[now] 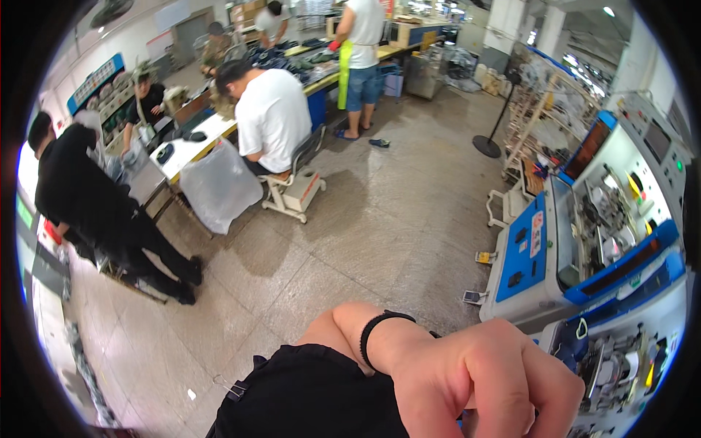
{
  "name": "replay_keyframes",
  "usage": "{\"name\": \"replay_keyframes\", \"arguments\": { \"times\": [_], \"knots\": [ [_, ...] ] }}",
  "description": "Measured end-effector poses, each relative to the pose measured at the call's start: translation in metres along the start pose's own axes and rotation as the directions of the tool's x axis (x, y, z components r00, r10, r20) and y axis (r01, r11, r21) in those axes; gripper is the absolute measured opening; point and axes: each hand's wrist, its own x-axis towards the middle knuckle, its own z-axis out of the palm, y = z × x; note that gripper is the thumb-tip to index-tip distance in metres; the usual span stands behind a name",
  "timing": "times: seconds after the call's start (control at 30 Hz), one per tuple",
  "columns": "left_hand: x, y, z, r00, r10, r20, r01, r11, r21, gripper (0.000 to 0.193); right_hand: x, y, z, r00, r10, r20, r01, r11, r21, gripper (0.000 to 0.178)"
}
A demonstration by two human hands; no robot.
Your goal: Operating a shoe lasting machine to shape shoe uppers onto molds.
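My left hand (482, 372) is raised large and close at the lower right, with a black band (369, 339) around its wrist. Its arm bends out of black cloth (314, 387) at the bottom middle. The fingers are curled in, and their tips run off the lower edge; whatever they hold is hidden. A small metal clip (236, 390) sits on the edge of the cloth. My right hand is out of the picture.
At the right stands a blue and white machine (526, 248). A person in black (95, 190) stands at the left. A seated person in white (274, 109) works at a long table (215, 130), beside a plastic bag (219, 186). A round-based pole (487, 146) stands farther back.
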Motion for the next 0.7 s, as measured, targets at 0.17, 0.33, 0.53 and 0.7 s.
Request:
{"name": "replay_keyframes", "arguments": {
  "times": [0.17,0.33,0.53,0.7],
  "knots": [
    [0.001,-0.061,-0.038,0.953,-0.304,0.003,0.303,0.952,0.046,0.010,-0.003,-0.145,-0.039,0.997,0.070,-0.014,-0.069,0.996,0.051,0.005],
    [-0.032,-0.167,-0.091,0.576,-0.792,-0.202,0.808,0.589,-0.004,0.014,-0.106,-0.484,0.025,0.314,-0.450,-0.836,-0.927,0.043,-0.372,0.014],
    [-0.169,-0.299,-0.176,-0.188,-0.841,-0.507,0.920,0.030,-0.390,0.020,-0.141,-0.587,0.096,0.277,-0.661,-0.697,-0.892,0.093,-0.442,0.019],
    [-0.263,-0.376,-0.203,-0.661,-0.636,-0.398,0.649,-0.221,-0.728,0.017,-0.132,-0.606,0.130,0.179,-0.800,-0.573,-0.883,0.127,-0.453,0.020]
  ]
}}
